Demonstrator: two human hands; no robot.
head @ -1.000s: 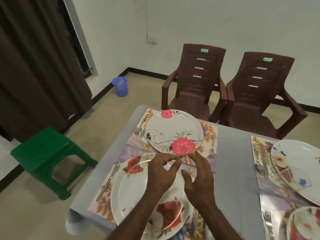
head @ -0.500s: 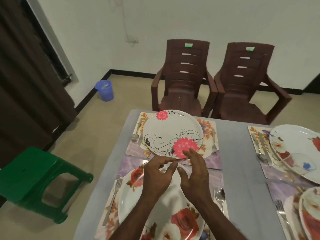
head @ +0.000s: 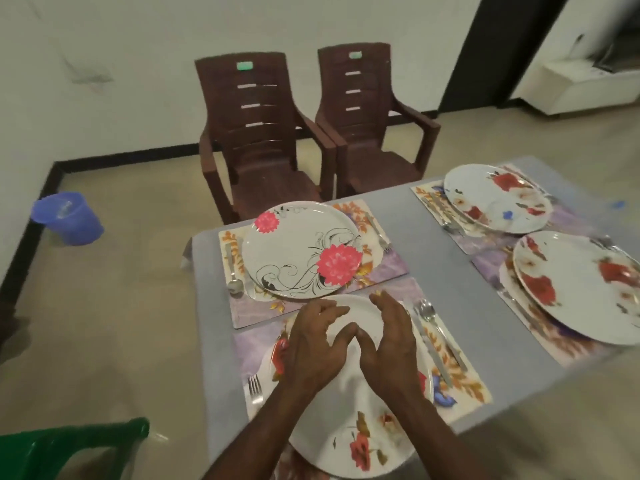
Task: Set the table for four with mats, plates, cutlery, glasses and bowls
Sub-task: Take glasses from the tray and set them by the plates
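Both hands are held low over the near plate point(head: 349, 441), which lies on the near mat point(head: 464, 379) at the front edge of the grey bench point(head: 446, 271). The left hand point(head: 317, 344) and the right hand point(head: 389, 336) are seen side by side with thumbs almost meeting, fingers loosely bent and spread; nothing is gripped by either, and whether the plate is touched cannot be told. A fork point(head: 254, 388) is laid on the mat left of this plate, and a spoon point(head: 427, 311) and a knife point(head: 431, 351) are laid to its right. Just beyond, a second mat point(head: 391, 265) is covered by the pink-flowered plate point(head: 301, 249), with a spoon point(head: 233, 271) set at its left and a fork point(head: 379, 235) at its right. On the right side of the bench two more mats are occupied: the far right plate point(head: 495, 197) is seen with cutlery beside it, blurred, and the near right plate point(head: 581, 282) is seen resting on what looks like another plate beneath it. Behind the bench two brown plastic chairs point(head: 263, 133) are placed against the wall. A blue bucket point(head: 67, 218) is stood on the floor at the left, and part of a green stool point(head: 69, 448) is shown at the lower left corner.
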